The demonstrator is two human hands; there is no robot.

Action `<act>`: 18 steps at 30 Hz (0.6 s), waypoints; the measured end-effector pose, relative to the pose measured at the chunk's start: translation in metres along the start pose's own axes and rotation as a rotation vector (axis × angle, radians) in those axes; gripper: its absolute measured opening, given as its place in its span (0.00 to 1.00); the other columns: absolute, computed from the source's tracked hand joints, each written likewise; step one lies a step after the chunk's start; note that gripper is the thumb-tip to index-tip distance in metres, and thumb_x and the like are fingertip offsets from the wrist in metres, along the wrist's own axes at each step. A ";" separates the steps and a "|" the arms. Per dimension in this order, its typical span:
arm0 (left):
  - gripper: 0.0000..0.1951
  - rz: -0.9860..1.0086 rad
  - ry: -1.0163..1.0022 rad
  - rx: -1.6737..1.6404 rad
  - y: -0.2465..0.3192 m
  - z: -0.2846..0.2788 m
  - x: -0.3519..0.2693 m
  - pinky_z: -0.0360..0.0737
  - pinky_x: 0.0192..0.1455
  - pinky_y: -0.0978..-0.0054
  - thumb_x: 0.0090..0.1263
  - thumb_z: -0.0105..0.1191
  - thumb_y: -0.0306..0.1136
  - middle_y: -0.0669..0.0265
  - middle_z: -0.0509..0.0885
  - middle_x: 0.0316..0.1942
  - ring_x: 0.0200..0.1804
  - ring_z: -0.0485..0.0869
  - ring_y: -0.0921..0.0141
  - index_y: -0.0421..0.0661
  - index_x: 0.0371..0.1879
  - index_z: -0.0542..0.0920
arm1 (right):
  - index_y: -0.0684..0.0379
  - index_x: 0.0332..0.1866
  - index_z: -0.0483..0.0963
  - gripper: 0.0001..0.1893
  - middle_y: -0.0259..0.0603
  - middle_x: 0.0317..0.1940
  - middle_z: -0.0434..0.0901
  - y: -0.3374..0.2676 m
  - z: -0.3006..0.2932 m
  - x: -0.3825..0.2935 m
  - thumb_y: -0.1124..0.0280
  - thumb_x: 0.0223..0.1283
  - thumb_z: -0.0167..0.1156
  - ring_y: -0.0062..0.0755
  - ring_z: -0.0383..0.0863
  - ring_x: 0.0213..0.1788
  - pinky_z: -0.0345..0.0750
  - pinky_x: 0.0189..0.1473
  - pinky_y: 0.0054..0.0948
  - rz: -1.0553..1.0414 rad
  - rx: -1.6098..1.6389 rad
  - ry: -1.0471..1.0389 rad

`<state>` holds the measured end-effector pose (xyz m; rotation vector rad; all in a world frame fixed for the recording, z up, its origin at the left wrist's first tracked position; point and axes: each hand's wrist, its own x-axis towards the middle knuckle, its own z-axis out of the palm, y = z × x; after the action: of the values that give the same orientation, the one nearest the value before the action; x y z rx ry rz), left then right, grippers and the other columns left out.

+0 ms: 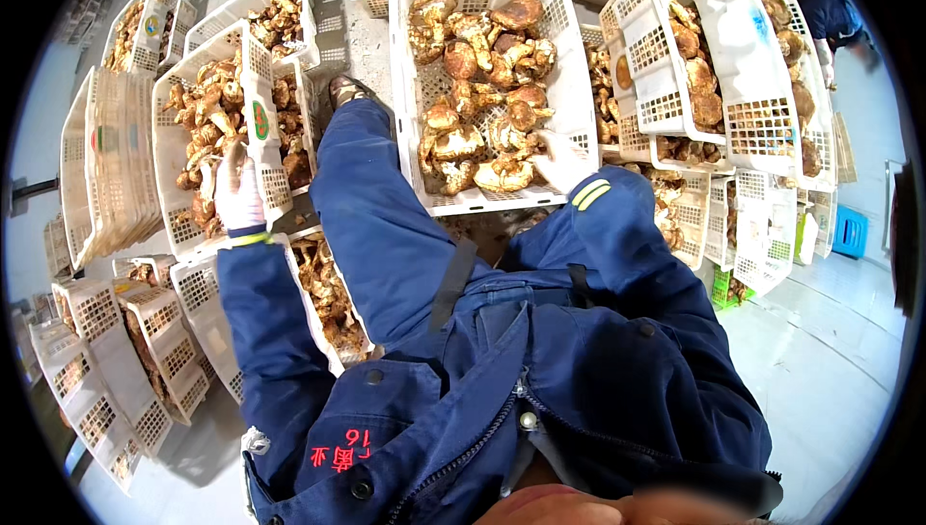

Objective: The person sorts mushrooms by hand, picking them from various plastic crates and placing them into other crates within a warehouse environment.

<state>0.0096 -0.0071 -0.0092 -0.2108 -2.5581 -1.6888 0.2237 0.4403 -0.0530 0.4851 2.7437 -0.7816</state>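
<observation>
A white perforated plastic crate [488,203] lies before me between my legs, holding brown-capped mushrooms [463,58] spread in a loose layer. My right hand [563,162], pale and apparently gloved, reaches over its near right corner. Its fingers are by a large mushroom [506,172]; whether they grip it is unclear. To my left, my left hand [240,192] is down in another white crate [168,163] heaped with mushrooms [210,109]. That hand is blurred, its fingertips among the stems, so any hold on a mushroom cannot be made out.
Stacked white crates of mushrooms [698,84] rise on my right. Nested crates [123,156] stand at far left, others [94,359] below them. A mushroom crate [325,286] sits against my left thigh. Another person [832,11] is at upper right, near a blue plastic stool [850,231].
</observation>
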 end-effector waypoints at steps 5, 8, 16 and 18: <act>0.14 0.092 -0.325 -0.177 0.130 0.141 -0.079 0.69 0.56 0.76 0.65 0.49 0.28 0.57 0.78 0.48 0.51 0.76 0.68 0.36 0.48 0.75 | 0.56 0.58 0.66 0.24 0.49 0.54 0.70 -0.033 0.030 0.026 0.62 0.54 0.53 0.45 0.70 0.56 0.67 0.57 0.34 -0.136 -0.229 -0.252; 0.13 -0.190 -0.540 -0.386 0.089 0.215 -0.127 0.72 0.51 0.77 0.64 0.49 0.26 0.60 0.79 0.44 0.46 0.77 0.71 0.35 0.46 0.76 | 0.57 0.45 0.73 0.15 0.48 0.43 0.77 -0.028 0.038 0.043 0.67 0.51 0.54 0.47 0.75 0.48 0.71 0.51 0.35 -0.062 -0.154 -0.273; 0.22 -0.774 -0.949 -0.853 0.098 0.220 -0.142 0.78 0.40 0.73 0.67 0.48 0.46 0.62 0.80 0.40 0.39 0.80 0.69 0.40 0.50 0.73 | 0.63 0.45 0.71 0.14 0.42 0.38 0.77 -0.055 -0.027 -0.019 0.77 0.51 0.57 0.31 0.77 0.40 0.74 0.44 0.27 -0.187 0.707 0.290; 0.18 -0.748 -0.824 -1.217 0.123 0.230 -0.141 0.74 0.50 0.66 0.69 0.46 0.45 0.64 0.78 0.44 0.47 0.77 0.67 0.45 0.49 0.73 | 0.63 0.45 0.71 0.17 0.46 0.42 0.75 -0.087 -0.039 -0.040 0.79 0.46 0.58 0.42 0.76 0.45 0.72 0.49 0.33 -0.475 0.371 0.486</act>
<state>0.1722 0.2410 -0.0067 0.0510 -1.4684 -3.9276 0.2222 0.3822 0.0323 0.0805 3.2236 -1.4746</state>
